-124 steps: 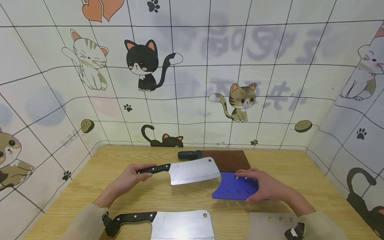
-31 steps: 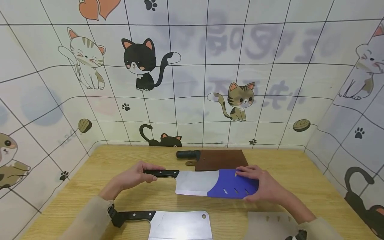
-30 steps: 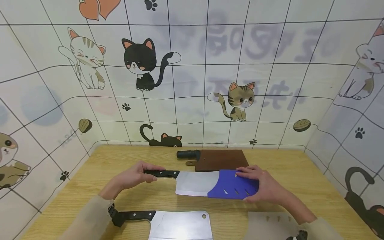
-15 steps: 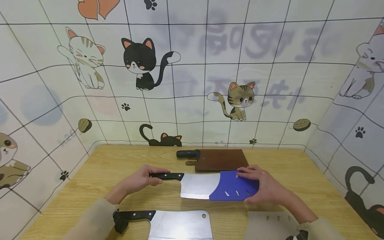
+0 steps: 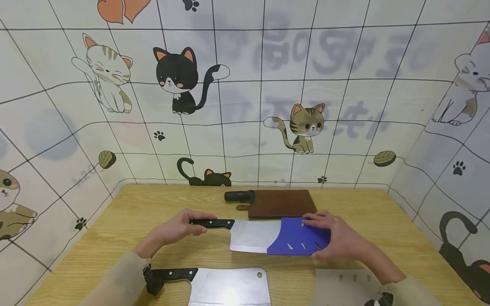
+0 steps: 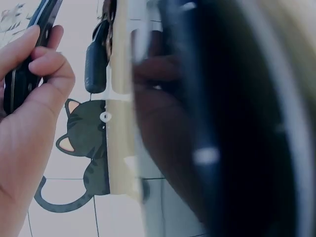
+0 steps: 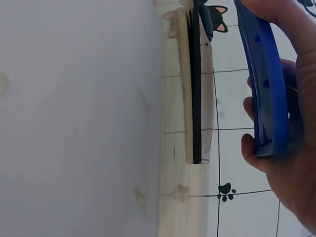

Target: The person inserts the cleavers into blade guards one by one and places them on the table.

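Observation:
In the head view my left hand (image 5: pixel 180 229) pinches the black handle (image 5: pixel 218 223) of a cleaver between thumb and fingers. The far part of its steel blade (image 5: pixel 252 236) is inside a blue blade guard (image 5: pixel 285 236), and the rest shows bare. My right hand (image 5: pixel 338 238) grips the guard's right end, thumb below and fingers on top. Both hang above the table, the blade nearly level. The right wrist view shows the guard (image 7: pixel 269 84) edge-on, fingers wrapped round it. The blade tip is hidden in the guard.
A larger cleaver (image 5: pixel 229 287) lies nearest me, handle left. To its right is a pale guard (image 5: pixel 340 289) with small slots. At the back of the wooden table (image 5: pixel 145 204) lies a dark-handled knife in a brown sheath (image 5: pixel 283 204). Cat-print walls stand behind and at both sides.
About four seconds ago the blade was bare and outside the guard; now its end is inside. Over the last second my left hand moved right, pushing the blade slightly deeper.

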A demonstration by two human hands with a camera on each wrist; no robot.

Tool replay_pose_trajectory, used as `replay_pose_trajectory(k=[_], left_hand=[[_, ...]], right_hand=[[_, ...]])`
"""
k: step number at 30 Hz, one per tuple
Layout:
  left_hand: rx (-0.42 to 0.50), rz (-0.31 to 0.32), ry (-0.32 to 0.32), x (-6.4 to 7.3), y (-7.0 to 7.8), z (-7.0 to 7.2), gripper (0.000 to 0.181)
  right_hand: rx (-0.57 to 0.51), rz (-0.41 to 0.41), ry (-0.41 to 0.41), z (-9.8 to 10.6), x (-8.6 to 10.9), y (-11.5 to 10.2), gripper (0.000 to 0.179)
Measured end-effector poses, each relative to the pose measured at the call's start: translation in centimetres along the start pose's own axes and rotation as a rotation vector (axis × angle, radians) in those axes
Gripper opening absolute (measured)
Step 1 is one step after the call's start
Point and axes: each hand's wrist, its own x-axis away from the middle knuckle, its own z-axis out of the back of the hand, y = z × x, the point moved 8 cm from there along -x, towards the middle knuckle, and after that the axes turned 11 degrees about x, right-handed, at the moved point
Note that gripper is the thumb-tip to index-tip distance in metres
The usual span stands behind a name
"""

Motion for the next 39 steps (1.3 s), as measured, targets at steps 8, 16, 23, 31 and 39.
replay_pose_trajectory(k=[8,16,23,31,39], left_hand=[[-0.011,-0.022,-0.095,-0.1,0.3,0.3,0.041],[0.008,-0.02,-0.051,-0.3,0.5,0.0,0.04],[-0.003,-0.014,0.002,-1.2,0.7,-1.3,0.04],[-0.001,-0.021,-0.003,-1.6,0.8,-1.5,0.04],[0.003,-0.035,-0.077,-1.6,1.3,-1.1,0.04]], right_hand=[[-0.049,0.089,-0.017,-0.1,0.0,-1.3,0.079],[-0.065,0.056,-0.052,-0.1,-0.3,-1.3,0.08],[-0.042,0.044,0.004,-0.1,-0.9,-1.3,0.08],[-0.045,0.074,0.038,0.2,-0.8,-1.4,0.081],[-0.088,0.138,0.011,0.3,-0.9,-2.4,0.078]])
